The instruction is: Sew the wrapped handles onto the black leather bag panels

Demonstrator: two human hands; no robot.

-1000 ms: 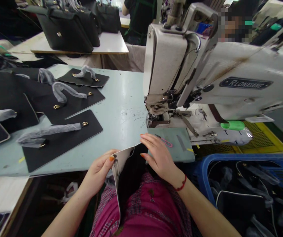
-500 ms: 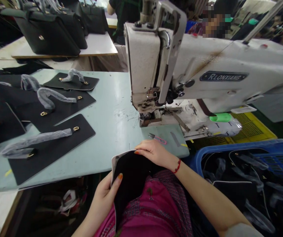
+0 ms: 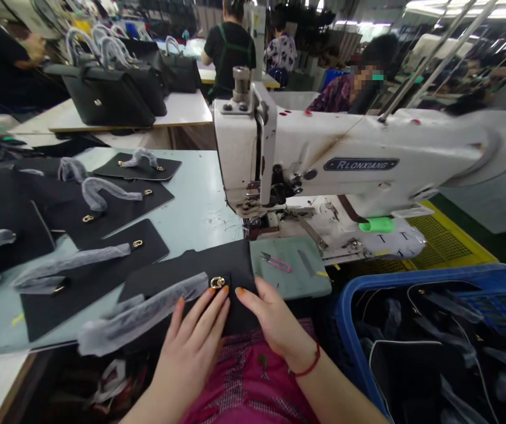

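The black leather panel [image 3: 199, 271] with a gold clasp [image 3: 217, 282] (strap wrapped in clear film) lies flat at the table edge. The left hand [image 3: 193, 341] and right hand [image 3: 270, 318] rest open on it, fingers extended. Beyond the right hand lie pink thread snips [image 3: 274, 262] and the white sewing machine [image 3: 323, 165].

Both hands lie flat on a black panel [image 3: 191, 274] at the near edge of the tabletop [image 3: 199, 200]: the left hand [image 3: 193, 347] beside its gold clasp [image 3: 217, 282] and wrapped strap [image 3: 142, 315], the right hand [image 3: 274, 321] at its right end. Pink snips [image 3: 275, 262] lie just beyond, below the sewing machine [image 3: 345, 165]; a blue crate [image 3: 412, 282] stands right
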